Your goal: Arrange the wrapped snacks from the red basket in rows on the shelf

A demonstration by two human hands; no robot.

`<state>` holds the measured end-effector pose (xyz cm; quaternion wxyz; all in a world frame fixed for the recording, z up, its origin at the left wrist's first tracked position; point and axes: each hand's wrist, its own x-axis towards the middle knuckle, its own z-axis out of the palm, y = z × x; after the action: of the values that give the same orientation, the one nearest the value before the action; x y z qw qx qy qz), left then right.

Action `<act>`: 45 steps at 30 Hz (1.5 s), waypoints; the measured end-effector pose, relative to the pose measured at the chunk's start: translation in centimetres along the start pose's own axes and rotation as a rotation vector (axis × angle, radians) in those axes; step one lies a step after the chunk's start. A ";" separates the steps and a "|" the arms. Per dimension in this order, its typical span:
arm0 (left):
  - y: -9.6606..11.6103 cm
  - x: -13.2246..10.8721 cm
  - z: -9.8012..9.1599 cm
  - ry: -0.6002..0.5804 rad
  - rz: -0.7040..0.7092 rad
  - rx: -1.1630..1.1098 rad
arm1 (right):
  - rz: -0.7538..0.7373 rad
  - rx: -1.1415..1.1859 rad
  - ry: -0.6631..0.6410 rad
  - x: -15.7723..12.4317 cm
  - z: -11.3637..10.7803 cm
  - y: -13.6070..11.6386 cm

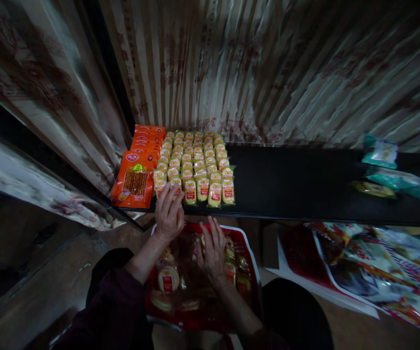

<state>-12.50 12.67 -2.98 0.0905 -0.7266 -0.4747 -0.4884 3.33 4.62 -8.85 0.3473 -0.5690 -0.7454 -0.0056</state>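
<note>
The work in hand looks like laying small yellow snack packets [195, 163] in tight rows on the black shelf [297, 180], fed from the red box [249, 253] that sits near, below the shelf's front edge. The left hand [168, 211] reaches up to the near left corner of the block, fingers laid on the front-row packet beside the orange packs [135, 182]; the palm faces away, so I cannot tell whether it pinches that packet or only presses it. The right hand [213, 248] lies low in the box with fingers splayed wide over the wrapped packets [168, 278] there (nothing closed in it that shows).

By my judgement the block is well along, with its near row reaching almost to the shelf's lip. A further packet would call for a clean pick out of the jumble in the box and a spot to the right of the block, where the shelf is bare.

Far to the right on the shelf lie green bags [380, 151], well apart from the rows. Large printed bags [377, 267] lie on the floor to the right. The orange packs hem the block on its left.
</note>
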 end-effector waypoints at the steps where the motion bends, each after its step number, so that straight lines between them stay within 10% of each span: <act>1: 0.8 -0.7 -0.2 -0.051 0.026 -0.060 | -0.011 0.000 -0.023 -0.4 0.2 0.0; 6: 5.2 -5.5 -0.6 -0.402 -0.010 -0.225 | 0.010 -0.033 -0.160 -2.6 1.0 0.9; 10: 6.5 -9.9 -0.2 -0.859 -0.253 0.006 | 0.136 -0.140 -0.354 -4.7 0.6 2.1; 13: 6.3 -12.6 -0.5 -0.972 -0.381 0.155 | 0.190 -0.185 -0.466 -6.0 -0.2 2.9; 24: 5.5 -16.8 -3.2 -0.907 -0.655 0.344 | 0.289 -0.166 -0.520 -8.3 -2.5 3.7; 38: 3.4 -20.1 -2.9 -0.817 -0.530 0.288 | 0.269 -0.143 -0.539 -8.5 -2.8 4.1; 45: 5.6 -20.0 -1.7 -0.823 -0.582 0.230 | 0.321 -0.160 -0.549 -8.2 -4.0 5.8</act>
<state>-10.64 -3.40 -16.16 -0.1641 -0.6818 -0.7041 -0.1118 11.19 -1.87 -12.35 0.0838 -0.6850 -0.7091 0.1445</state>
